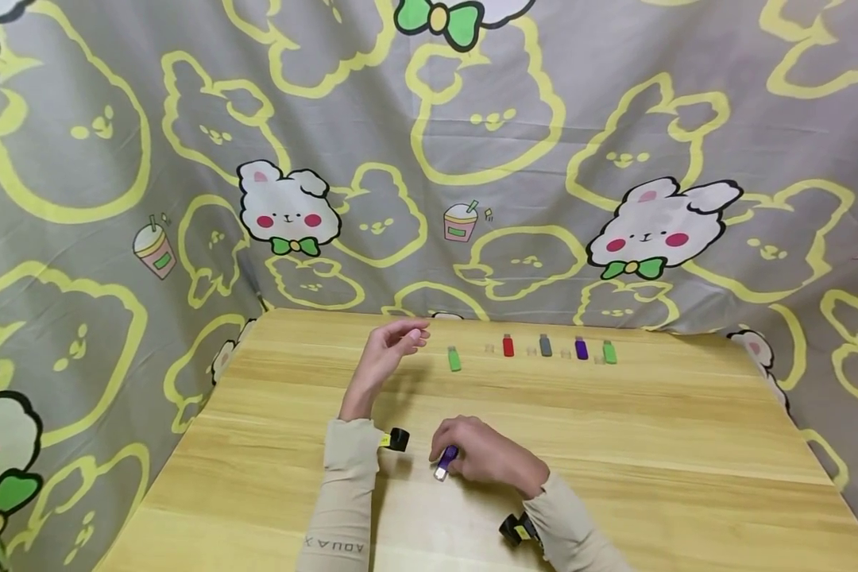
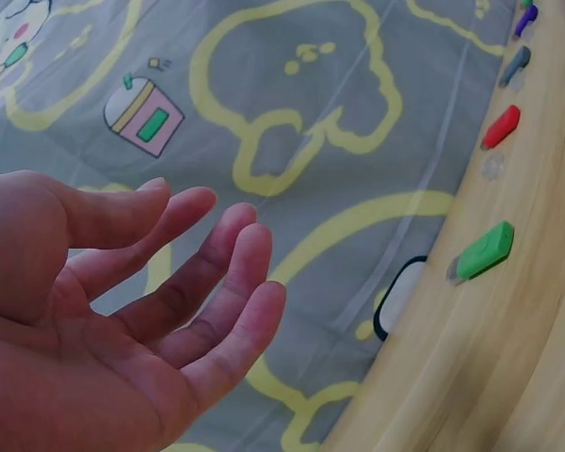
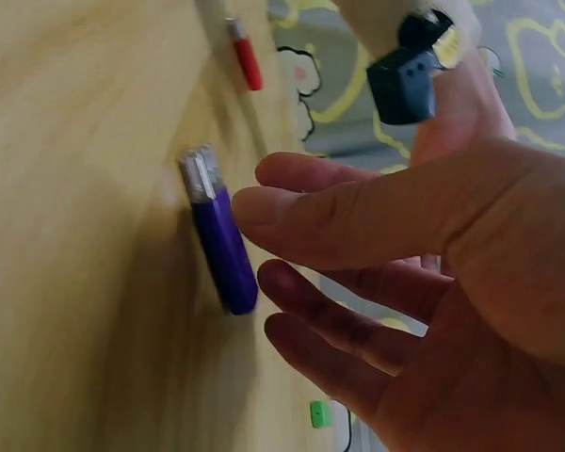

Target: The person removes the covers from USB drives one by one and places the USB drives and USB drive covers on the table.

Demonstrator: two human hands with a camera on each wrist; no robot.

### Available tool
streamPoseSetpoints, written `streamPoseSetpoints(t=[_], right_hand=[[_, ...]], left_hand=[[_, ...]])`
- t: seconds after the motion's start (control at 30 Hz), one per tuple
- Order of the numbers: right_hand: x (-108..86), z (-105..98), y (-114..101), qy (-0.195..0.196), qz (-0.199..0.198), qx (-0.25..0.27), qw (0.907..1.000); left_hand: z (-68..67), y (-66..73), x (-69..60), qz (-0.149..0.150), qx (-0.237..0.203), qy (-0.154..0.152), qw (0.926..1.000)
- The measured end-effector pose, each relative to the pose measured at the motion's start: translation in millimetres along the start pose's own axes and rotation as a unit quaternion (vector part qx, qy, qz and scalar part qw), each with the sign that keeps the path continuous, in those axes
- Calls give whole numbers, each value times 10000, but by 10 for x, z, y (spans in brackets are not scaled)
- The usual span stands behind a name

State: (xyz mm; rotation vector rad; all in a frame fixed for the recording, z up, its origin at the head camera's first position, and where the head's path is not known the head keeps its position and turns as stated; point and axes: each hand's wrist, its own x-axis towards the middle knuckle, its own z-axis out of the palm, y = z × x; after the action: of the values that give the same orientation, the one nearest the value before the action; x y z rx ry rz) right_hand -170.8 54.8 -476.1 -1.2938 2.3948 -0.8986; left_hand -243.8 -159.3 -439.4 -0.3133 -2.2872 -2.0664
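Note:
A purple USB flash drive (image 1: pixel 446 458) with a silver plug end lies on the wooden table, close to the front. My right hand (image 1: pixel 481 449) is over and beside it. In the right wrist view the thumb and fingers of that hand (image 3: pixel 386 254) are loosely bent and spread next to the purple drive (image 3: pixel 224 247); whether the thumb tip touches it, I cannot tell. My left hand (image 1: pixel 393 349) hovers above the back left of the table. Its fingers (image 2: pixel 240 254) are relaxed and hold nothing. Nearest to it is a green USB flash drive (image 1: pixel 454 359).
To the right along the back stand out red (image 1: pixel 508 345), grey (image 1: pixel 546 345), purple (image 1: pixel 581 348) and green (image 1: pixel 610 352) flash drives, with small clear caps (image 1: pixel 531 351) between them. Another red drive (image 3: pixel 247 61) shows in the right wrist view. A patterned curtain (image 1: pixel 500 262) borders the table.

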Motion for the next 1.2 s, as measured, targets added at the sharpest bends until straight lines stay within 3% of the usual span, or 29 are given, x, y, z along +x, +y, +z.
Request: streamPoseSetpoints(t=[0.27, 0.4, 0.6, 0.73, 0.87, 1.2], right_hand=[[3, 78, -9, 3, -393, -359, 9986], [-8, 68, 6, 71, -148, -381, 9991], [-64, -37, 52, 207, 429, 326, 9983], [-146, -221, 87, 665, 514, 709, 9939], [-246, -425, 121, 1343, 618, 755, 9861], [-448, -758, 139, 2659, 754, 738, 9582]], left_hand=[[-28, -15, 6, -56, 114, 8, 9999], [-8, 4, 10, -75, 138, -5, 9999], [75, 35, 7, -88, 162, -159, 9997], [158, 67, 8, -4, 193, -341, 9992], [242, 79, 16, 140, 161, -552, 9982], [443, 170, -23, 226, 258, -965, 9947]])
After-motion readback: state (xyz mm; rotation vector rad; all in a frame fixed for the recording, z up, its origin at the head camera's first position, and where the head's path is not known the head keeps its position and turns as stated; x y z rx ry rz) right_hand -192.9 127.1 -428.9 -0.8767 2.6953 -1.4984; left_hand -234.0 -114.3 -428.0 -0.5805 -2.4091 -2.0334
